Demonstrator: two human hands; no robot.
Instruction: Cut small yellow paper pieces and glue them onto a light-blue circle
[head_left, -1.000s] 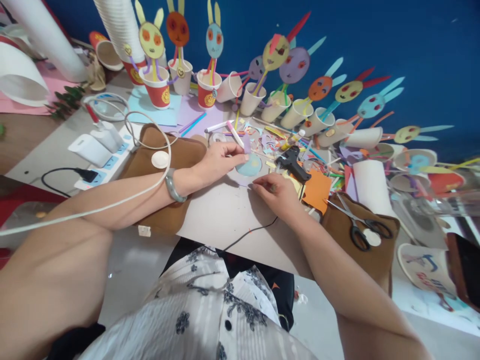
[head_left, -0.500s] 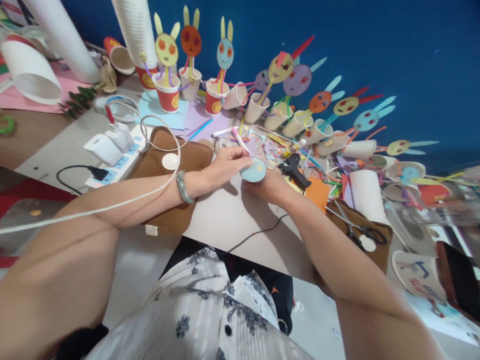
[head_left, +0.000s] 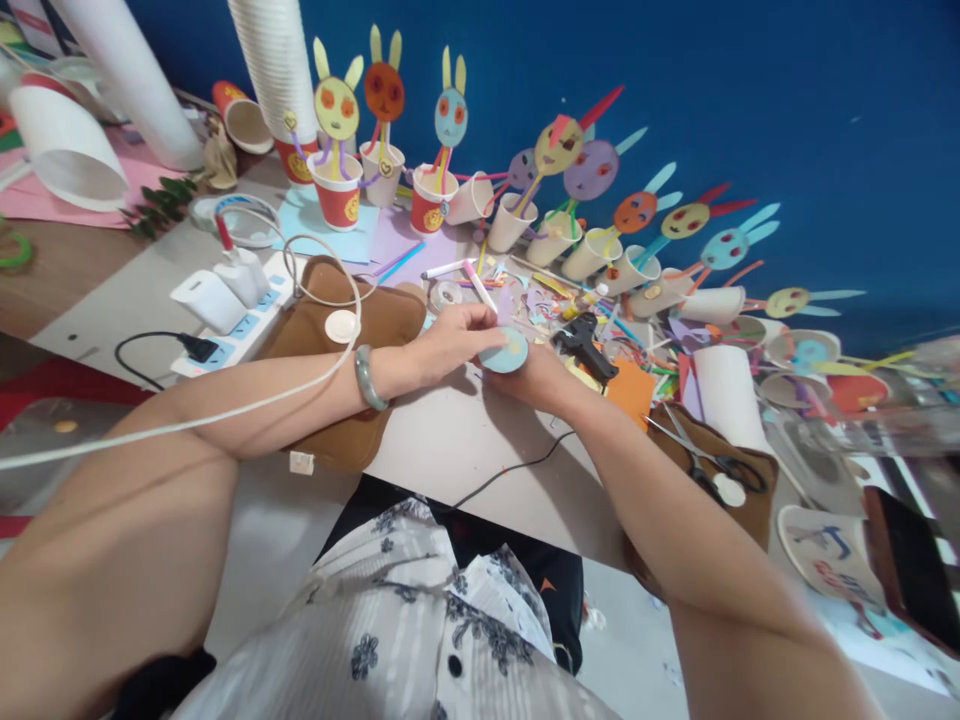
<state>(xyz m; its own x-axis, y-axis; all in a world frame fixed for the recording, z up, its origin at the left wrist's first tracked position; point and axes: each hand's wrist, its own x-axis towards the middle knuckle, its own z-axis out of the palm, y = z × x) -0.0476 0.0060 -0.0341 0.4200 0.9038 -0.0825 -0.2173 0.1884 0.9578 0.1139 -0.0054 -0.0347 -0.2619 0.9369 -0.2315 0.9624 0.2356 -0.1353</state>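
Note:
A small light blue paper disc [head_left: 495, 357] with a pale yellowish patch on it sits between my two hands, above the near part of the table. My left hand [head_left: 452, 343], a green bangle at its wrist, pinches the disc's left edge, thumb on top. From the right, my right hand [head_left: 534, 378] grips the disc from below; most of its fingers are hidden under it. Just beyond the hands lies a pink-and-white marker [head_left: 480, 284]. A black glue gun [head_left: 587, 348] rests to the right of my right hand, among paper scraps.
Rabbit-faced paper figures in cups, such as a blue-faced one [head_left: 451, 118], line the blue wall. Scissors [head_left: 709, 455] lie on a brown pad at right. A power strip [head_left: 238, 330] is at left, its white cable [head_left: 187, 428] crossing above my left forearm. A phone [head_left: 911, 560] is far right.
The disc has shifted slightly left and down, and its yellowish patch shows at a different spot. Both hands still hold it. The view has moved slightly.

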